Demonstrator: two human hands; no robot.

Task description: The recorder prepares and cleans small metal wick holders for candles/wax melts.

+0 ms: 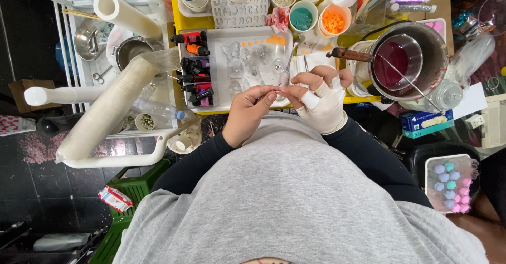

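My left hand [249, 110] is bare and pinches one end of a thin pale wick [278, 90] close to my chest. My right hand [320, 98], in a white fingerless glove, pinches the same wick from the other side, fingertips almost touching the left ones. Just beyond the hands lies a clear silicone mould tray [250, 64] with butterfly and round cavities. A metal pot of dark red liquid [401, 62] with a wooden handle stands to the right of my right hand.
Small dye bottles [196, 69] line the mould's left side. Cups of green [302, 17] and orange [333, 20] bits stand behind it. Stacked paper cups [103, 114] lie on a white rack at left. A tray of pastel pieces [452, 184] rests lower right.
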